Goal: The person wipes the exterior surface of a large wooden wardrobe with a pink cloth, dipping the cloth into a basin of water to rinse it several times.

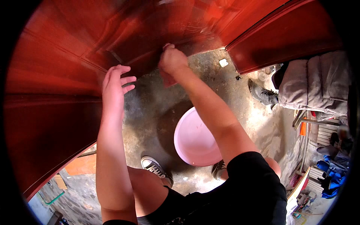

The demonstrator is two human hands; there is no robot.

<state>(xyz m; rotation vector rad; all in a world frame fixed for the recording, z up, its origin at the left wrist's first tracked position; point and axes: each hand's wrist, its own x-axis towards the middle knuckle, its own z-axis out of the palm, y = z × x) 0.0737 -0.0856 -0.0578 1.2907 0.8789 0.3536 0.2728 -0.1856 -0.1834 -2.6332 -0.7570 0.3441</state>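
Observation:
A reddish cloth point(168, 80) is bunched in my right hand point(174, 61), which presses it near the bottom edge of a glossy red-brown wooden panel point(56, 63). Part of the cloth hangs below my fist. To the left, my left hand point(115, 83) is open, its fingers apart and pointing right in front of the same panel. Whether those fingertips touch the wood, I cannot tell. Under my right forearm, on the concrete floor, stands a pink plastic basin point(193, 140); my forearm hides part of it.
My sneakers point(153, 165) stand on either side of the basin's near edge. At right, a grey quilted cover point(317, 84) hangs above a dark lace-up shoe point(263, 93). A small white piece point(223, 62) lies by the panel's corner. Blue cloth point(330, 176) and clutter sit far right.

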